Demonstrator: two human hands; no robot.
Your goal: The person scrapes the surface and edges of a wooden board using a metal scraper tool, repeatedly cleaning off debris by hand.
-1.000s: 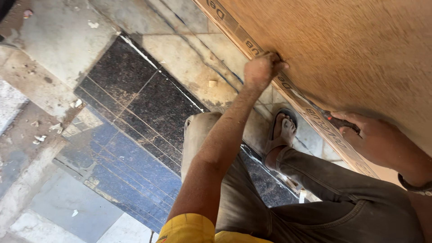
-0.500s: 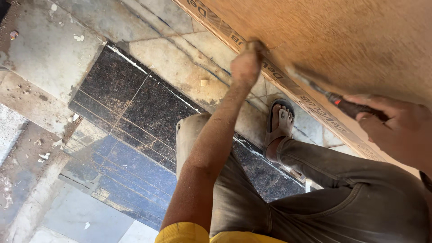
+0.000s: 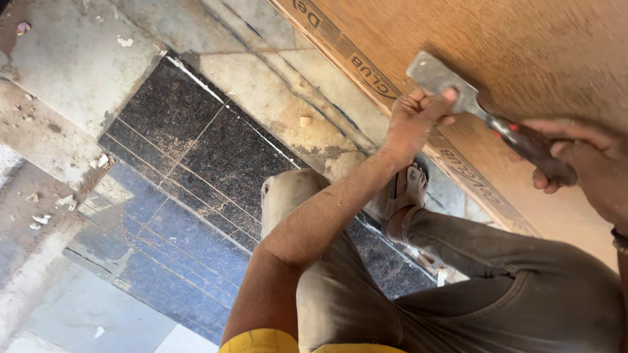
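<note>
My right hand [image 3: 585, 163] grips the dark handle of a chisel [image 3: 458, 88] with a wide flat metal blade, lifted over a large brown plywood board [image 3: 523, 46]. My left hand [image 3: 415, 117] rests at the board's printed edge, its fingers touching the blade from below. Both forearms reach out over my bent knees in grey trousers [image 3: 471, 294]. My sandalled foot [image 3: 405, 193] stands on the floor beside the board's edge.
Dark speckled granite slabs [image 3: 190, 150] with scored lines lie on the dusty stone floor [image 3: 72, 59] to the left. Small chips and debris [image 3: 39, 219] are scattered at the far left. The plywood board fills the upper right.
The chisel blade has come up off the board's edge and now shows fully above my left hand. The view has shifted slightly, and my left hand sits further right along the edge.
</note>
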